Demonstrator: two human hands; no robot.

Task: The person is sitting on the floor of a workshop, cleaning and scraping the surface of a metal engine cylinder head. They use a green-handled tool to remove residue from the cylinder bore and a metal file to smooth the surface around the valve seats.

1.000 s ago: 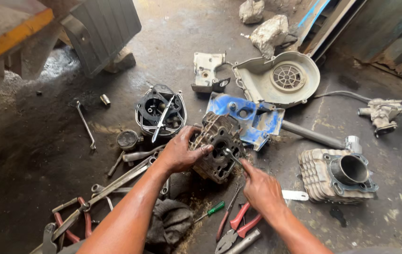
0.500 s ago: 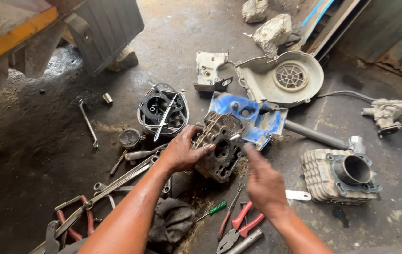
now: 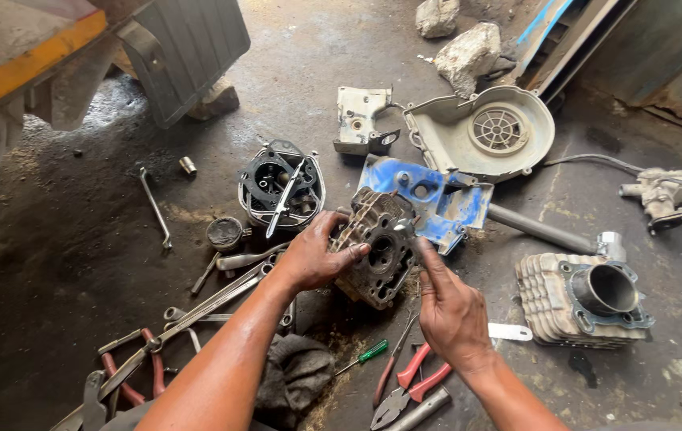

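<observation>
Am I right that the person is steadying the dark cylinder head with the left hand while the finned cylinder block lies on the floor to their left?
Not quite: in the head view the left hand does steady the cylinder head, but the finned cylinder block lies on the floor to their right, not their left.

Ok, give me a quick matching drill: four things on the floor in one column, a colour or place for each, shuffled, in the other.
1. screwdriver
2. pliers
3. finned cylinder block
4. fan cover

A. red handles, near the right hand
B. pale, round grille, at the far side
C. green handle
D. far right, wide round bore

Pairs: 1-C, 2-A, 3-D, 4-B
</observation>
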